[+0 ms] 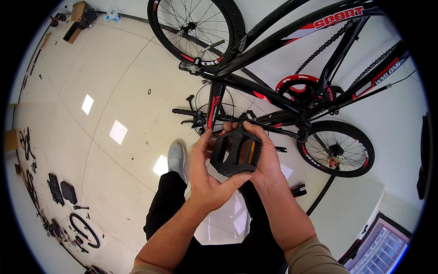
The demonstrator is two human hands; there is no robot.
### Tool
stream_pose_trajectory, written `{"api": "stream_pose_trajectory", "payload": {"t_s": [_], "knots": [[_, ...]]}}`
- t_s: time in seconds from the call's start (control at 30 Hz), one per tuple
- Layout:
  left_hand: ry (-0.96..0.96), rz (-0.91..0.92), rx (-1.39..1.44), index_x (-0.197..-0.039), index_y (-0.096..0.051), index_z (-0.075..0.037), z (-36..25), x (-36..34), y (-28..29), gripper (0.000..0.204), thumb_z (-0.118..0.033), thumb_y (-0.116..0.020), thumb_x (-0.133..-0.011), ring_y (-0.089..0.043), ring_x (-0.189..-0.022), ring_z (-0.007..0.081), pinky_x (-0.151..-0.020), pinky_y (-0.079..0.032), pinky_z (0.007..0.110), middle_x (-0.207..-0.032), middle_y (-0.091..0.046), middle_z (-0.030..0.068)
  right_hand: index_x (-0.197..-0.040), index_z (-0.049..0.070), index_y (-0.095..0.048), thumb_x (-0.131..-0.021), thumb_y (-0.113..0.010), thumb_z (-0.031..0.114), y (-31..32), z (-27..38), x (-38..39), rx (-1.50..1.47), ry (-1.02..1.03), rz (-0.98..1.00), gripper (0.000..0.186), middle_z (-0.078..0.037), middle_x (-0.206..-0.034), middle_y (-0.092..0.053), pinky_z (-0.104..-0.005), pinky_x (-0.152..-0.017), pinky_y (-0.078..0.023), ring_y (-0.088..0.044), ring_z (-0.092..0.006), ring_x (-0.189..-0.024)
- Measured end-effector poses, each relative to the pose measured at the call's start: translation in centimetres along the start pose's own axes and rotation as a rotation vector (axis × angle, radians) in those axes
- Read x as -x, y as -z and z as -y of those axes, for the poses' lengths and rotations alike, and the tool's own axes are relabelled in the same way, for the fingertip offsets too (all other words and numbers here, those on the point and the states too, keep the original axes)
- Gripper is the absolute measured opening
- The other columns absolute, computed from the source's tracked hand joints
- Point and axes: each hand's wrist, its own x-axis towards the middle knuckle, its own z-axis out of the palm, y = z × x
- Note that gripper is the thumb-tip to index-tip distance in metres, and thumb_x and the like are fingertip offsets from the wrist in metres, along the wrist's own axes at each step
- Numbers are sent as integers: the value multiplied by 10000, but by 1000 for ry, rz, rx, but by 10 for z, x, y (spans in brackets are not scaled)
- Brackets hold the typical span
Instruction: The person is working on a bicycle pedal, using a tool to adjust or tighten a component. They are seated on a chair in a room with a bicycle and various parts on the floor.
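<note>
A black bicycle pedal point(236, 148) with an orange reflector along one side is held between my two hands, above my legs. My left hand point(204, 182) wraps its left side, with the thumb along the lower edge. My right hand point(267, 160) grips the right side, and its fingertips meet the pedal's upper end by the spindle. Just beyond lies a black bicycle frame point(269, 93) with red and white markings. Its red and black chainring point(284, 85) shows to the right of the pedal. The handlebar point(185, 111) lies partly behind the frame and my hands.
One wheel point(240, 27) is at the top, another point(368, 150) at the right. On the tiled floor at left lie a tool case point(55, 189), a dark case point(68, 192), a curved black part point(75, 223) and loose parts. A cardboard box point(78, 11) stands far left.
</note>
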Motion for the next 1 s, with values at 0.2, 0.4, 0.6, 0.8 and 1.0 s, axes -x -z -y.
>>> {"api": "stream_pose_trajectory", "payload": {"t_s": [0.2, 0.4, 0.6, 0.8, 1.0], "knots": [[521, 0, 619, -1373, -303, 21, -2, 12, -9, 987, -376, -898, -693, -648, -896, 215, -784, -543, 335, -1106, -613, 154, -1014, 9, -618, -934, -601, 242, 8, -6, -6, -25, 28, 71, 247, -123, -1076, -651, -407, -916, -521, -612, -272, -1002], [729, 165, 910, -1314, -399, -10, -1, 13, 3, 808, -432, -827, -774, -662, -740, 236, -659, -562, 376, -990, -645, 149, -1024, 4, -622, -946, -569, 232, 9, -10, -8, -49, 41, 63, 247, -127, -1080, -649, -409, -924, -519, -606, -281, -1020], [831, 244, 1314, -1350, -393, -49, -7, 5, 11, 546, -264, -680, -938, -667, -727, 243, -656, -580, 392, -927, -647, 113, -1069, -22, -594, -964, -533, 259, -4, -6, 0, 11, 70, 6, 306, -152, -1071, -642, -364, -873, -527, -610, -233, -998], [660, 213, 1053, -1406, -343, -30, -10, 6, 9, 560, -127, -648, -947, -684, -698, 228, -633, -600, 368, -938, -653, 119, -1106, -21, -590, -956, -511, 296, -11, -2, 3, 72, 46, 30, 360, -150, -1118, -633, -370, -883, -515, -602, -241, -965], [487, 184, 800, -1459, -290, -3, -10, 7, 3, 721, 1, -708, -871, -683, -713, 209, -641, -594, 340, -927, -670, 117, -1053, -20, -621, -948, -522, 297, -6, 8, 4, 102, 39, 7, 348, -141, -1070, -658, -391, -904, -489, -596, -244, -943]]}}
